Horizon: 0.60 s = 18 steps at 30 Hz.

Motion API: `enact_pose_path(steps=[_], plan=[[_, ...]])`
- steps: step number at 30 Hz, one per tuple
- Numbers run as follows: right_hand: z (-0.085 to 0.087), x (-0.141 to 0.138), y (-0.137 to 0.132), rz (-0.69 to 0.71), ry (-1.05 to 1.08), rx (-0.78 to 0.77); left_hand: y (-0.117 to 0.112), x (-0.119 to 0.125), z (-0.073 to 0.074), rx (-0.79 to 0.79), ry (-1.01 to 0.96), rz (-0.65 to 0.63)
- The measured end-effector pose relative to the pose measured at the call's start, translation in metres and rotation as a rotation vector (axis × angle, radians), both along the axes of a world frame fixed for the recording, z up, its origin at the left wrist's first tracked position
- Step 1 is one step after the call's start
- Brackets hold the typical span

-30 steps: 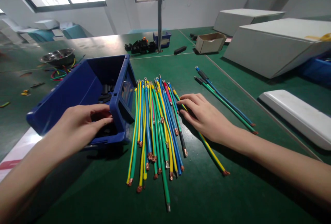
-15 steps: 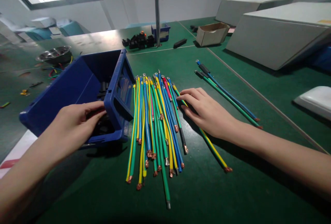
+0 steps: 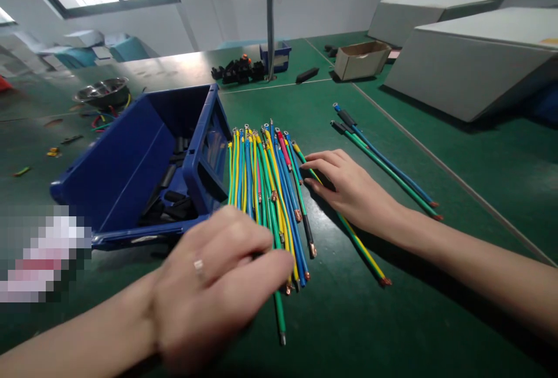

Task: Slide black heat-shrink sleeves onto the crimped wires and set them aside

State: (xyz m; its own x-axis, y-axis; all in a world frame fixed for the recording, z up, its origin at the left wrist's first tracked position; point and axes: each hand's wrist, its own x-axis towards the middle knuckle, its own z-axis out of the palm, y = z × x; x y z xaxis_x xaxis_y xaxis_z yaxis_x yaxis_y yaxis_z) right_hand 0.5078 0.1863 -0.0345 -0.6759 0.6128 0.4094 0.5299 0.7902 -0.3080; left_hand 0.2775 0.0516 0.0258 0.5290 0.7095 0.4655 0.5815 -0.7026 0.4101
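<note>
My left hand (image 3: 218, 285), blurred and wearing a ring, is closed above the lower part of a row of cables (image 3: 249, 174). Anything between its thumb and fingers is hidden. The cables are yellow-green, green and blue, with ring terminals at the far ends and bare copper at several near ends. Beside the row, my right hand (image 3: 349, 186) lies over a yellow-green cable (image 3: 361, 247), its fingers loosely curved and apart. A blue bin (image 3: 117, 163) tipped toward me on the left contains short black sleeves (image 3: 176, 209).
Two cables with black sleeves, one blue (image 3: 387, 157) and one green (image 3: 383, 171), lie right of my right hand. Farther back are a metal bowl (image 3: 102, 96), black parts (image 3: 238, 71), a metal pole (image 3: 271, 23), a cardboard box (image 3: 360, 64) and large grey boxes (image 3: 457, 70).
My left hand has come out of the blue bin and moved right and nearer, over the cables. My right hand stays on the yellow-green cable. The view has shifted slightly.
</note>
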Motion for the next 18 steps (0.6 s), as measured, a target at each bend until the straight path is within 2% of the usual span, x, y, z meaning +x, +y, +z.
enact_pose_path(steps=[1,2,4,8,12,14,18], plan=[[0.000,0.000,0.001,-0.009,0.013,-0.001,0.003,0.009,-0.002,0.039,0.059,-0.113],[0.001,0.001,0.001,-0.023,0.027,-0.003,0.008,0.018,-0.004,0.076,-0.024,-0.086],[0.003,0.002,0.004,-0.047,0.059,-0.025,0.020,0.033,-0.011,0.020,-0.108,-0.021],[0.008,0.008,0.011,-0.072,0.211,-0.213,0.039,0.046,-0.026,-0.304,-0.203,0.207],[0.015,0.013,0.021,-0.133,0.385,-0.446,0.044,0.043,-0.033,-0.538,-0.289,0.300],[0.020,0.015,0.023,-0.148,0.392,-0.411,0.044,0.041,-0.034,-0.571,-0.347,0.310],[0.032,0.018,0.018,-0.199,0.189,-0.084,0.044,0.040,-0.034,-0.570,-0.438,0.315]])
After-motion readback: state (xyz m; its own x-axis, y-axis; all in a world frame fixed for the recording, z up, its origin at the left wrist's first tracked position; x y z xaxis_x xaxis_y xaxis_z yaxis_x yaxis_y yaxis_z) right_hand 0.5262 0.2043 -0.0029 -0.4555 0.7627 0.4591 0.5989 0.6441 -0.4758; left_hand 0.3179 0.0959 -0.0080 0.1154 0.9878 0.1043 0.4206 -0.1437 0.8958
